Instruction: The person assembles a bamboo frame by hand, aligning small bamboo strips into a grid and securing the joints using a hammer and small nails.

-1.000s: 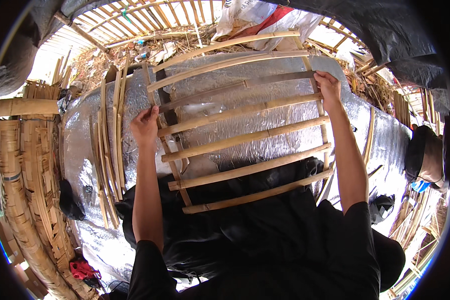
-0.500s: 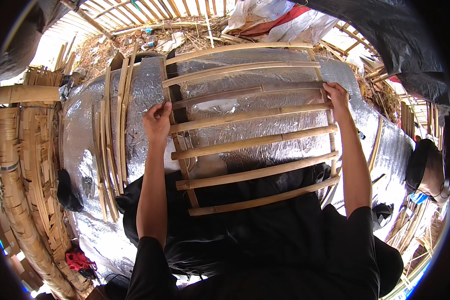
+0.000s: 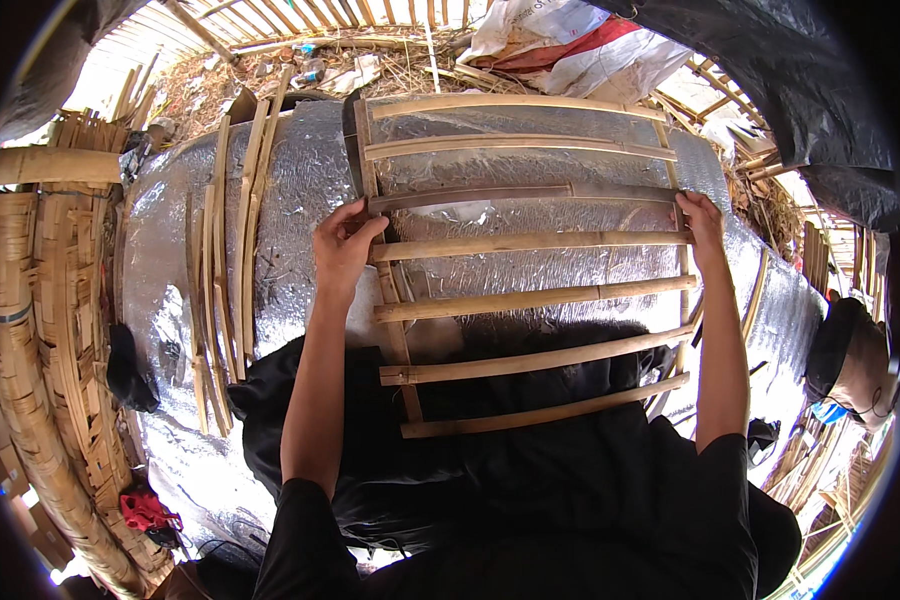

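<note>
Both hands are gripping a ladder-like bamboo frame [image 3: 530, 300] at its two sides. Left hand [image 3: 345, 245] is curling its fingers around the frame's left upright, just where the third and fourth cross slats meet it, thumb and fingers closed on the joint. Right hand [image 3: 703, 225] is closing on the frame's right edge at the end of the fourth slat [image 3: 530, 243], fingers wrapped over the thin side strip.

The frame is lying flat on a silver foil-covered surface [image 3: 300, 200], its near slats reaching over the person's dark lap. Left of the frame, a bundle of loose bamboo strips [image 3: 225, 280] is resting on the foil. Further left of the frame, woven bamboo panels [image 3: 40, 330] are stacking up along the edge, with a dark cloth [image 3: 130, 365] and a red item [image 3: 148, 510] near them. Beyond the frame's far end, white and red sacks [image 3: 570, 50] are lying on dry litter.

Judging by the grip, the slat is being seated and squared between the uprights; the next move would call for holding both ends level while fixing the joints.
</note>
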A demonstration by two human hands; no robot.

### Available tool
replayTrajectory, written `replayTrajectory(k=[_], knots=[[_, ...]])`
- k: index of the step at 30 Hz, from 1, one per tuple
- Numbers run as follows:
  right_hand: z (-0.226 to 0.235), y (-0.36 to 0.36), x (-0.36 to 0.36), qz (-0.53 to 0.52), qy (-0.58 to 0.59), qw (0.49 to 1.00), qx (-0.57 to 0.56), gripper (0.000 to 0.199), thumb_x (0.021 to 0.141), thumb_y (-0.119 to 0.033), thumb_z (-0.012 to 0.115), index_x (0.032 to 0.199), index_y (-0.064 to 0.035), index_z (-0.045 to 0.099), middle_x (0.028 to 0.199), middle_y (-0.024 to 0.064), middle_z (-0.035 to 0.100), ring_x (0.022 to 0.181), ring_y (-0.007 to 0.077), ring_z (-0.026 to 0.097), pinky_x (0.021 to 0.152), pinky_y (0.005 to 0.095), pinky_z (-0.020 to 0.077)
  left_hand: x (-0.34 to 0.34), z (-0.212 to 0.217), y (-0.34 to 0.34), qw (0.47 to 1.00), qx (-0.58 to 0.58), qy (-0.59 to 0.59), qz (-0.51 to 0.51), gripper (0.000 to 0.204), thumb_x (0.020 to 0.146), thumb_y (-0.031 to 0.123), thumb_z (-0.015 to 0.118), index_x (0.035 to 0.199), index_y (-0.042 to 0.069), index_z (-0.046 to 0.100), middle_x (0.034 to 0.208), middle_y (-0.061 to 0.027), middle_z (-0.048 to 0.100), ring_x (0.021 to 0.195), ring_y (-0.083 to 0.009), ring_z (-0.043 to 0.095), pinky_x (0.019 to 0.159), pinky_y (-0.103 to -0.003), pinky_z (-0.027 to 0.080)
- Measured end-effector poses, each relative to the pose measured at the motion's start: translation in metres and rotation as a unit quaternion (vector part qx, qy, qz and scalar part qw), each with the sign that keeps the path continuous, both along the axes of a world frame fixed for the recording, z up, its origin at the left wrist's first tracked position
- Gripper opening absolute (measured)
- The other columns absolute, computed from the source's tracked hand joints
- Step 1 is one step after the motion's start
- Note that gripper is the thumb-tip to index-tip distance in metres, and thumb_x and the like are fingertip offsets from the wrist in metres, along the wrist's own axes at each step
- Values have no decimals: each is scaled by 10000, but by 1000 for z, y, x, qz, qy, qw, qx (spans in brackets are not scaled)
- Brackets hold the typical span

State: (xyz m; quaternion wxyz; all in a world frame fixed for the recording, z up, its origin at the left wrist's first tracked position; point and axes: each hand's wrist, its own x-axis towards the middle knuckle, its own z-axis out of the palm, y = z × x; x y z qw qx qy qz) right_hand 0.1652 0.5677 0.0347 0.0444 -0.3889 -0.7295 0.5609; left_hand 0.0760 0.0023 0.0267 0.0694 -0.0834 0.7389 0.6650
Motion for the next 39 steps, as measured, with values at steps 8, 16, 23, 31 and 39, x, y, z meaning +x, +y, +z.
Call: replayTrajectory(k=[8,16,23,31,39], knots=[[-14,14,1,10,-12,996,91,257,869,-246,777,1030,-83,659,841,1,674,738,125,661,595,280,498,-3,11,21,990,-134,2,35,478,804,269,881,1087,-73,702,929,-46,696,828,-100,601,754,-262,483],[19,-5,-8,-12,39,998,57,222,820,-158,801,969,-17,715,824,49,709,694,136,666,641,275,501,-2,-8,22,990,-110,55,74,390,836,252,855,989,-73,703,743,1,615,658,-66,514,592,-234,413],[37,7,-2,-27,30,995,96,220,809,-161,793,943,-11,705,775,67,699,623,143,654,558,282,491,16,17,38,970,-214,99,57,504,792,375,873,922,-80,698,696,-30,582,623,-101,510,567,-283,416],[-2,29,33,-9,-99,981,169,340,781,-270,777,1037,-55,713,771,87,690,736,191,688,666,341,535,43,20,35,969,-225,102,21,494,807,364,850,988,-73,706,717,-69,617,644,-156,575,629,-305,490],[51,-119,-22,242,15,800,549,559,880,-297,696,1371,-79,542,1361,186,561,1235,373,532,1068,514,425,41,-4,1,983,-147,91,-63,337,893,48,601,1209,-22,694,904,-101,645,774,-155,601,742,-280,489]])
